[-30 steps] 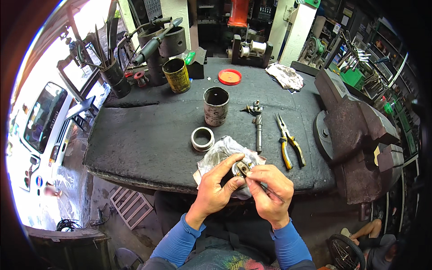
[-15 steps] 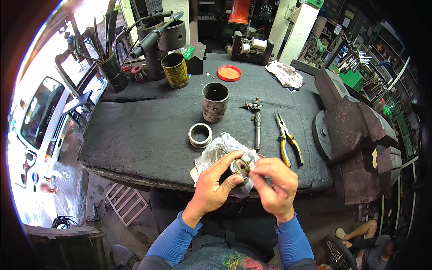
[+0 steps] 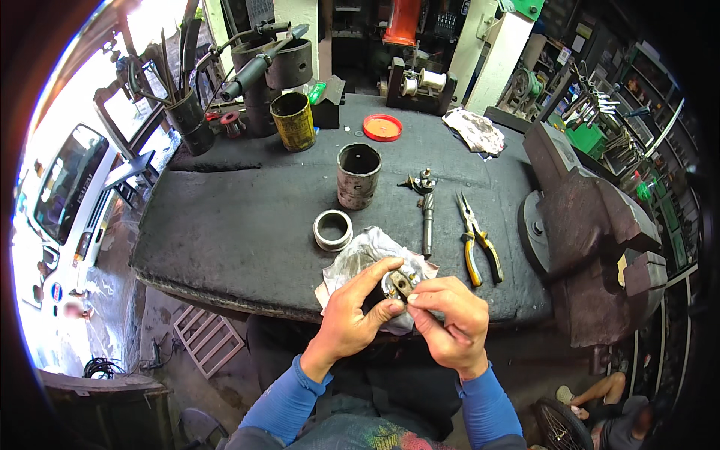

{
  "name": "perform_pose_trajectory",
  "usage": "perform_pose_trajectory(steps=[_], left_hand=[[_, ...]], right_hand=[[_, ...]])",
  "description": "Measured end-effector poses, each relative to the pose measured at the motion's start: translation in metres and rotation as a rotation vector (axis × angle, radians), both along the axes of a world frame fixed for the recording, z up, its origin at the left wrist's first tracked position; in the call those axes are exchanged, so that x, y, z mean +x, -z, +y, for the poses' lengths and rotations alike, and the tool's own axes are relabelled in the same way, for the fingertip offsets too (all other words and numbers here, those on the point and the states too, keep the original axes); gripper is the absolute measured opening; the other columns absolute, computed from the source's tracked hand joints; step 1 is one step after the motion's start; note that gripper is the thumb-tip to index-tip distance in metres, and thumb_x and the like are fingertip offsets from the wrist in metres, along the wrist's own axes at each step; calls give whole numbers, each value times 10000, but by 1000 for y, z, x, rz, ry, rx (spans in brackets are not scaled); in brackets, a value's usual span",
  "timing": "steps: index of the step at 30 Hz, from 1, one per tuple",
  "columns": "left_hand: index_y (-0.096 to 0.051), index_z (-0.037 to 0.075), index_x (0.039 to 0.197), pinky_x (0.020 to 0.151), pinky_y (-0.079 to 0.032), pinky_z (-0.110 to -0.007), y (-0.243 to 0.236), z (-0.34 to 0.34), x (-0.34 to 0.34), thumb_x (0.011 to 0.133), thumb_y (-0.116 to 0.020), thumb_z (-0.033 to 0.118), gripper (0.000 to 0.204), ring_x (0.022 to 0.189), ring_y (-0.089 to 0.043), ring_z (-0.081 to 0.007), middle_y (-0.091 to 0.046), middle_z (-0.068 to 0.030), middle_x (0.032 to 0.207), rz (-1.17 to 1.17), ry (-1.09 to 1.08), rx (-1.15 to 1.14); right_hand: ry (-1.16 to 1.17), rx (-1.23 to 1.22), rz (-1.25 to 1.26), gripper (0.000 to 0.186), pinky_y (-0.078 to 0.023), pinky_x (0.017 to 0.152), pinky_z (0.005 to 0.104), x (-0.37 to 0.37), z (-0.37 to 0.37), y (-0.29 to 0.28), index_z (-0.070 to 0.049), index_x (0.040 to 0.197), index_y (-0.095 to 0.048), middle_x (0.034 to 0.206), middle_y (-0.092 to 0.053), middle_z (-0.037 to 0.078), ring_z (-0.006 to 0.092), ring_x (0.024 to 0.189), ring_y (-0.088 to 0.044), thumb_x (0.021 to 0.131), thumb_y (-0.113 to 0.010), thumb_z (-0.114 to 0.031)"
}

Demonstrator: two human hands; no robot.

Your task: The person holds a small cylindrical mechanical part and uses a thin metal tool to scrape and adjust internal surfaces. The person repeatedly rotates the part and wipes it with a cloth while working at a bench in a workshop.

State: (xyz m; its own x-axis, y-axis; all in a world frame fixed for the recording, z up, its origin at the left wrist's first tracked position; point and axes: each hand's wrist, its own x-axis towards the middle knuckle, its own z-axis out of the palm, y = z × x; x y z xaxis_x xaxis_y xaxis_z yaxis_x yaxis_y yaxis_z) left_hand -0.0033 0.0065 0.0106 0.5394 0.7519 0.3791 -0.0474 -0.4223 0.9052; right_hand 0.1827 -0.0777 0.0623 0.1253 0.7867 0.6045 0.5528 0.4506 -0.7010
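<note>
Over a white rag (image 3: 361,252), my left hand (image 3: 349,322) grips a round metal part (image 3: 397,283) with an oblong piece in its middle. My right hand (image 3: 450,322) is pinched at that part's right edge; whatever is between its fingertips is too hidden to name. Beyond the rag stand a metal ring (image 3: 333,243) and an open metal cylinder (image 3: 357,187). To their right lie a small mechanical part (image 3: 422,185), a metal shaft (image 3: 427,232) and yellow-black long-nose pliers (image 3: 471,255).
Bench (image 3: 210,232) holds a heavy vise (image 3: 592,225) at right, a yellow can (image 3: 298,131), tool holder (image 3: 195,131), red lid (image 3: 383,121), spool stand (image 3: 397,79) and cloth (image 3: 472,131) behind. A person (image 3: 630,420) sits by a wheel at lower right; a white vehicle is outside left.
My right hand has shifted slightly at the part, its fingertips now closer in at the part's edge. The held part has turned slightly. The bench items appear unmoved.
</note>
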Motion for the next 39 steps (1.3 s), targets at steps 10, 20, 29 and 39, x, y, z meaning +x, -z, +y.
perform_pose_trajectory(steps=[10,20,29,39], left_hand=[[-646,-28,1460,1128,-527,-382,-12,-13,4,805,-1002,135,763,1284,-694,-237,-732,-169,1386,-56,-101,39],[-424,-53,1606,1101,-548,-364,-34,-35,-3,814,-1010,146,1005,1233,-741,-239,-767,-187,1334,-148,-10,-6],[-595,-13,1517,1117,-531,-392,-1,-7,10,874,-955,169,758,1315,-690,-283,-718,-182,1423,-2,-7,-12],[-669,6,1455,1110,-537,-405,-3,-2,9,987,-856,252,561,1320,-704,-318,-721,-203,1425,-86,11,10]], right_hand=[[276,91,580,175,-526,750,278,31,-60,19,37,1045,-694,1039,-700,156,156,827,-637,888,-770,49],[301,-3,771,245,-611,710,319,16,-95,44,54,1111,-697,1023,-700,188,204,786,-698,923,-815,-50],[159,-7,280,269,-624,814,332,-13,-51,9,61,1088,-766,1087,-776,223,249,927,-760,839,-800,159],[145,3,-244,280,-637,819,363,-18,-34,-11,4,1061,-789,1069,-798,162,317,934,-793,809,-794,126]])
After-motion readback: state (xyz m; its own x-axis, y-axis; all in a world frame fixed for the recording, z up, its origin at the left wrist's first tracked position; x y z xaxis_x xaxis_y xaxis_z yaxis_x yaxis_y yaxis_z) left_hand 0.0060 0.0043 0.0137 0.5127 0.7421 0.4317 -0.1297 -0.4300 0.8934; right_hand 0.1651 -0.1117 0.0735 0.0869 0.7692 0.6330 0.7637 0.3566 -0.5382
